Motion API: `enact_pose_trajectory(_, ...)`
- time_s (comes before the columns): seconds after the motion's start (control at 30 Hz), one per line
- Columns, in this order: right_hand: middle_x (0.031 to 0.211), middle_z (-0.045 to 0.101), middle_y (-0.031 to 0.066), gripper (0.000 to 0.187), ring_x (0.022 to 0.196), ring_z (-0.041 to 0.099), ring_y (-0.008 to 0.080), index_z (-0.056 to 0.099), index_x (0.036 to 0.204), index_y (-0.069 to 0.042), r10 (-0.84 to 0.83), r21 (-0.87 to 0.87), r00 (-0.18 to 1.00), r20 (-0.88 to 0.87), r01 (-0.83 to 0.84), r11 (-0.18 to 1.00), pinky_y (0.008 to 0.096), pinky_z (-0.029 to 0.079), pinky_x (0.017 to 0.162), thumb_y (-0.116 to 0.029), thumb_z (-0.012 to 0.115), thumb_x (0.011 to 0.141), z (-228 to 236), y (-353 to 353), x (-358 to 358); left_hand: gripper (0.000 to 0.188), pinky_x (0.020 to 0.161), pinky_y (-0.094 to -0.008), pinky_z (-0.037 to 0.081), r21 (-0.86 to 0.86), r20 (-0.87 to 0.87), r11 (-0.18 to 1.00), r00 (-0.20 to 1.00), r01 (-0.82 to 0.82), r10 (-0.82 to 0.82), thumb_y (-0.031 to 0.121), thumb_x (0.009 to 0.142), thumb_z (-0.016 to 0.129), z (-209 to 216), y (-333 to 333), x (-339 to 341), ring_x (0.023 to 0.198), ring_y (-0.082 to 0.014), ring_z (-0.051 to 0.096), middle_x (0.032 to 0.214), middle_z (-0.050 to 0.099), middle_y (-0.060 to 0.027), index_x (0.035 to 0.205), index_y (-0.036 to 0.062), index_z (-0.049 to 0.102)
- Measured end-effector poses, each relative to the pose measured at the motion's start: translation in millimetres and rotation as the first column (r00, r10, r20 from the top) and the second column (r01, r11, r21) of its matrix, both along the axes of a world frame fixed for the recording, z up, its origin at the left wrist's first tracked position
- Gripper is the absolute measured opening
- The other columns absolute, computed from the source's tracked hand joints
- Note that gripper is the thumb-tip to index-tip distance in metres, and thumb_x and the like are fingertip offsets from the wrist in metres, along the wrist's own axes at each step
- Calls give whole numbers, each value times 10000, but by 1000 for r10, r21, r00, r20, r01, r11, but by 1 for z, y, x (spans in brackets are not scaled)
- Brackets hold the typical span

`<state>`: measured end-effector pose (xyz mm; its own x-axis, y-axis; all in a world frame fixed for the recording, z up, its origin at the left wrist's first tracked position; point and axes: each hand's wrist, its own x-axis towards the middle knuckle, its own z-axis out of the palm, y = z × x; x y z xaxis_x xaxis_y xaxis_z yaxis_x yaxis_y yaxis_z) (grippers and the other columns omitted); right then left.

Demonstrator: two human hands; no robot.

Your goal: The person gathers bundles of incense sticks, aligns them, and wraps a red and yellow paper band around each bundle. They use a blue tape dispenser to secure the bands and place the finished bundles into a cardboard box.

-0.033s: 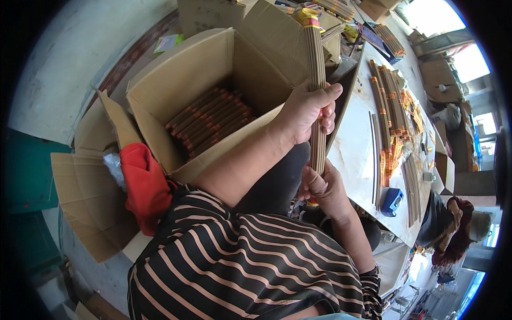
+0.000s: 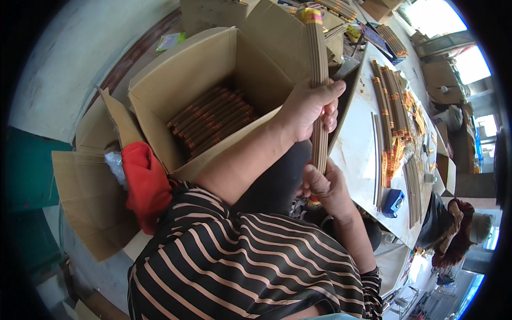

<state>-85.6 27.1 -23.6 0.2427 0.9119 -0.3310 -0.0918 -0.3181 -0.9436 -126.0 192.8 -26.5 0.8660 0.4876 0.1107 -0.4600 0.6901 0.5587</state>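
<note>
A long bundle of thin brown incense sticks stands upright in front of me, with a yellow and red wrapper at its top end. My left hand is closed around its middle, the thumb lying across the sticks. Lower down, my right hand grips the same bundle, its fingers curled around the bottom part. A bit of red and yellow wrapping shows just below that hand. To the left, an open cardboard box holds several rows of similar brown bundles with red bands.
At right is a white-topped table with more incense bundles, loose sticks and a blue tape dispenser. A red cloth hangs over the box's near flap. Another person is at the far right.
Both hands keep hold of the bundle in nearly the same place. The whole view has shifted very slightly.
</note>
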Motion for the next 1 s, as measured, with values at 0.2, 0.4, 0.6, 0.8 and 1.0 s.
enact_pose_trajectory(0.2, 1033, 599, 151, 524, 1015, 569, 239, 465, 1157, 5, -145, 237, 975, 165, 104, 966, 358, 400, 946, -392, 598, 842, 2, 8, 24, 419, 392, -226, 376, 632, -141, 750, 923, -194, 358, 418, 771, 677, 40, 97, -48, 422, -81, 440, 551, 464, 1, 819, 36, 514)
enact_pose_trajectory(0.4, 908, 623, 110, 283, 880, 601, 188, 542, 1030, 42, -187, 103, 971, 149, 172, 980, 312, 457, 843, -198, 581, 884, -24, -15, 48, 454, 445, -251, 390, 711, -676, 634, 543, 304, 498, 353, 752, 677, -114, 173, -72, 551, -88, 453, 712, 483, -42, 984, 16, 479)
enact_pose_trajectory(0.6, 879, 624, 117, 289, 826, 626, 201, 552, 1014, 34, -278, 12, 929, 246, 284, 959, 307, 495, 790, -228, 557, 894, -34, -27, 69, 519, 801, -378, 453, 398, -903, 590, 187, 702, 387, 167, 747, 619, -255, 172, -86, 944, -272, 546, 1075, 557, -210, 1186, -46, 444)
enact_pose_trajectory(0.8, 892, 620, 131, 261, 842, 614, 199, 541, 1027, 58, -322, -81, 918, 230, 348, 934, 309, 487, 810, -165, 560, 893, -46, -25, 81, 423, 696, -409, 492, 283, -921, 367, 143, 886, 363, 187, 737, 633, -330, 157, -89, 880, -322, 614, 1007, 610, -228, 1100, -12, 544)
enact_pose_trajectory(1.0, 893, 622, 128, 270, 848, 612, 193, 538, 1024, 54, -297, -145, 918, 264, 342, 928, 303, 481, 813, -181, 563, 892, -54, -11, 83, 447, 819, -426, 466, 368, -901, 433, 201, 823, 384, 269, 746, 629, -349, 125, -105, 984, -356, 580, 1063, 580, -258, 1093, -1, 545)
